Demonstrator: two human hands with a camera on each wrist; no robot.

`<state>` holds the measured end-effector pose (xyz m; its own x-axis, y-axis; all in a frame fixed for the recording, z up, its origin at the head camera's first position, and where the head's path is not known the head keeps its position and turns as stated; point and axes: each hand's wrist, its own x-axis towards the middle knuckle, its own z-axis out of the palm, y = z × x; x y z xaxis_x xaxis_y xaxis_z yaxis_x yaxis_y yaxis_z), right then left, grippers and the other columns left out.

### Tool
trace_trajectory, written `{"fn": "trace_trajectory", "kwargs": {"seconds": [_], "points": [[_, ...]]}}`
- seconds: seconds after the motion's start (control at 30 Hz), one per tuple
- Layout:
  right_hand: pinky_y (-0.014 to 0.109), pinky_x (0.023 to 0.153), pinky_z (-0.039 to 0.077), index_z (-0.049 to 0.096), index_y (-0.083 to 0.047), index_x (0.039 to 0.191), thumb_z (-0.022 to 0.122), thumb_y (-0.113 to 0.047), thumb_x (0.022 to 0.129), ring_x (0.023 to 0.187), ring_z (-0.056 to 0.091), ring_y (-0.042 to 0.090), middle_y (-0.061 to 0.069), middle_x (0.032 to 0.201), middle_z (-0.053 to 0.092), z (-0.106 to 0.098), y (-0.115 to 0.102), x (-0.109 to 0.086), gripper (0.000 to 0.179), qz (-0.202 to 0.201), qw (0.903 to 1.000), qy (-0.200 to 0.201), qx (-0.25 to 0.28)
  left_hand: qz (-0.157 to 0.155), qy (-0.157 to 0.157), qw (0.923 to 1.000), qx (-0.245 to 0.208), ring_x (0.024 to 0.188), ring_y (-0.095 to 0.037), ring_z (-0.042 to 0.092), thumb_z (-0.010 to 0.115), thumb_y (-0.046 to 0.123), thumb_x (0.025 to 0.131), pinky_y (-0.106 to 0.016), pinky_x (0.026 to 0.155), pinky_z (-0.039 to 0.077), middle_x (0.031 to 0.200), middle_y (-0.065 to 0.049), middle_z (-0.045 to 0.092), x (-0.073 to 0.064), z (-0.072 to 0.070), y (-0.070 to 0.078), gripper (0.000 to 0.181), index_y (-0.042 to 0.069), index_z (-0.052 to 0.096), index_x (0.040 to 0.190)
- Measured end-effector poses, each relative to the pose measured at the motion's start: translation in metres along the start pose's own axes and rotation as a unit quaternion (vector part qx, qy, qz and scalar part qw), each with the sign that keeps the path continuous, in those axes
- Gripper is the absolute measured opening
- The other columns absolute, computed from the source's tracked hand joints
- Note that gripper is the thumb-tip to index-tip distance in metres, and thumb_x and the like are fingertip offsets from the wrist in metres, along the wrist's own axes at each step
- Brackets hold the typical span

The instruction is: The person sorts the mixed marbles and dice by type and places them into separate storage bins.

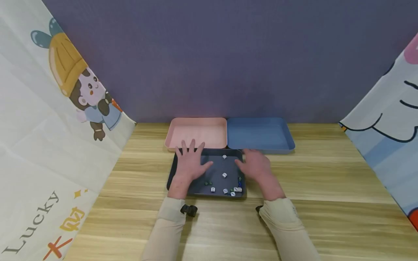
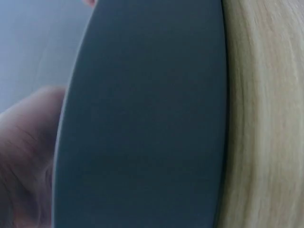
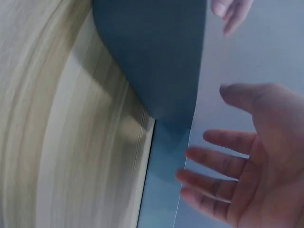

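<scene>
A dark tray (image 1: pixel 215 168) holds several white dice (image 1: pixel 224 175), along with small dark green dice (image 1: pixel 208 183) and blue dice (image 1: pixel 240 184) near its front and right side. Over the left part of this tray my left hand (image 1: pixel 190 164) spreads its fingers, with nothing held. The left wrist view is mostly filled by the tray's outer wall (image 2: pixel 142 114), with part of the hand beyond its rim. My right hand (image 1: pixel 257 165) is at the tray's right edge. Its fingers (image 3: pixel 223 161) are extended beside the tray corner in the right wrist view, gripping nothing.
Behind the dark tray, a pink tray (image 1: pixel 199 133) and a blue tray (image 1: pixel 258 132) stand side by side against a dark purple-grey backdrop (image 1: pixel 212 61). All three trays are on a wood-grain table (image 1: pixel 326 195). Printed cloths (image 1: pixel 42 119) hang at both sides.
</scene>
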<state>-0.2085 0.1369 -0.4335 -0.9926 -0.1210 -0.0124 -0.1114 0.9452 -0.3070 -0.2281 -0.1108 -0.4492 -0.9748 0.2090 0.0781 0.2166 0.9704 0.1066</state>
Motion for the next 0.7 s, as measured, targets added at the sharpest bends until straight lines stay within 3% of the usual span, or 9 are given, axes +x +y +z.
{"fn": "trace_trajectory", "kwargs": {"seconds": [0.1,0.23,0.3,0.37,0.47,0.57,0.7], "points": [[0.05,0.072,0.052,0.061,-0.005,0.126,0.059,-0.041,0.095,0.093,0.064,0.034,0.016,0.112,0.066,-0.006,0.004,-0.003,0.048,0.013,0.999,-0.006,0.042,-0.008,0.006,0.9997,-0.021,0.141,-0.049,0.01,0.058,0.057,0.091,-0.067,0.109,0.009,0.156,-0.016,0.024,0.0,-0.003,-0.001,0.072,0.024,0.037,0.151],[0.043,0.069,0.052,0.067,-0.006,0.113,0.06,-0.039,0.095,0.083,0.063,0.024,0.008,0.1,0.069,-0.006,0.011,-0.007,0.038,0.027,0.9964,-0.026,0.076,-0.014,0.015,0.9989,-0.043,0.139,-0.048,0.02,0.06,0.046,0.093,-0.063,0.108,0.02,0.151,-0.017,0.033,-0.003,-0.006,-0.005,0.06,0.017,0.047,0.144],[0.04,0.068,0.051,0.069,-0.009,0.105,0.061,-0.038,0.095,0.079,0.062,0.021,0.004,0.095,0.069,-0.003,0.014,-0.008,0.032,0.032,0.9952,-0.03,0.088,-0.016,0.031,0.9982,-0.049,0.135,-0.046,0.03,0.061,0.042,0.094,-0.06,0.104,0.031,0.146,-0.018,0.039,-0.006,-0.008,-0.009,0.054,0.014,0.053,0.139],[0.038,0.064,0.049,0.07,-0.011,0.097,0.062,-0.037,0.094,0.073,0.059,0.02,0.002,0.087,0.067,-0.002,0.016,-0.008,0.028,0.037,0.9935,-0.031,0.103,-0.016,0.054,0.9967,-0.058,0.125,-0.041,0.045,0.061,0.038,0.094,-0.056,0.095,0.043,0.139,-0.016,0.048,-0.008,-0.011,-0.014,0.046,0.012,0.059,0.132],[0.035,0.058,0.047,0.069,-0.011,0.09,0.063,-0.035,0.093,0.067,0.056,0.019,0.001,0.08,0.064,-0.001,0.02,-0.008,0.024,0.037,0.9905,-0.034,0.128,-0.012,0.095,0.9921,-0.081,0.097,-0.031,0.063,0.062,0.033,0.094,-0.049,0.073,0.053,0.121,-0.011,0.062,-0.011,-0.018,-0.023,0.033,0.012,0.067,0.119],[0.033,0.057,0.046,0.069,-0.009,0.091,0.064,-0.032,0.093,0.065,0.055,0.018,0.001,0.077,0.062,0.003,0.024,-0.008,0.023,0.034,0.9857,-0.044,0.159,-0.009,0.123,0.9852,-0.119,0.076,-0.023,0.066,0.062,0.027,0.094,-0.044,0.062,0.054,0.105,-0.004,0.07,-0.016,-0.025,-0.034,0.024,0.012,0.072,0.11],[0.031,0.057,0.047,0.07,-0.006,0.094,0.065,-0.028,0.094,0.065,0.057,0.017,0.003,0.077,0.063,0.007,0.029,-0.009,0.023,0.036,0.9766,-0.063,0.202,-0.019,0.131,0.9776,-0.164,0.07,-0.019,0.065,0.063,0.025,0.094,-0.041,0.06,0.052,0.099,-0.001,0.072,-0.023,-0.031,-0.052,0.02,0.012,0.074,0.106]]}}
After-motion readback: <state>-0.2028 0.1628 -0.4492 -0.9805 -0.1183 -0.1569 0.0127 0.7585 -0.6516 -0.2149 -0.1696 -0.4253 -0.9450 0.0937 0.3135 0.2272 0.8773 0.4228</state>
